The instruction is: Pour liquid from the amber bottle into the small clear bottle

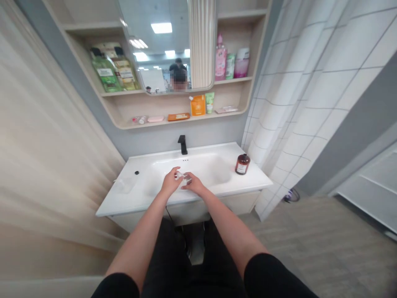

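Over the front part of the white sink basin, my left hand and my right hand are close together. Between their fingertips is a small clear, see-through object, pinched from both sides; its exact kind is too small to make out. Both hands curl their fingers around it. Behind them stands a black faucet at the back of the basin. A brown bottle with a dark top and a pale label stands upright on the counter, to the right of my right hand.
A flat translucent item lies on the left counter, near a small black round piece. Above, shelves hold green mouthwash-like bottles, a pink bottle and an orange pouch around a mirror. Curtains hang at both sides.
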{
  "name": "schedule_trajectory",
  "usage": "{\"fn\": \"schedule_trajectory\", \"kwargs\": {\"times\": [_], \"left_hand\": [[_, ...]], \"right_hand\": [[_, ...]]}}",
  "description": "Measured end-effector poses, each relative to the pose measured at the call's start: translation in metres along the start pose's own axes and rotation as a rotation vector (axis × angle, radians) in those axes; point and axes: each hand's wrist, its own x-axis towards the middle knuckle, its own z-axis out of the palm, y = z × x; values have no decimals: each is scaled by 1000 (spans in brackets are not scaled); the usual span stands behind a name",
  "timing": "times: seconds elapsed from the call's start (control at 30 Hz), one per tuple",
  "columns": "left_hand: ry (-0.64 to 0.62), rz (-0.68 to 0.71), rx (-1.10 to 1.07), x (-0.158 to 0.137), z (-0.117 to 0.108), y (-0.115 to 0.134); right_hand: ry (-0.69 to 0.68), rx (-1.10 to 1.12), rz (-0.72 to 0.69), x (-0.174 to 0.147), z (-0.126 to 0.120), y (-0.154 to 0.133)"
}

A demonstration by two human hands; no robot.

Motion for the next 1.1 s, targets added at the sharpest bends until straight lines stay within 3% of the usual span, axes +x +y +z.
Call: {"fn": "schedule_trajectory", "kwargs": {"times": [0.4,0.93,1.1], "left_hand": [[-49,23,-206,5,-2,-17],[-12,36,-280,2,1,-18],[64,-12,-202,-1,5,-12]], "right_hand": [[7,58,11,0,-1,-1],[-8,92,-11,-2,-2,3],[-33,122,-28,-3,-4,0]]}}
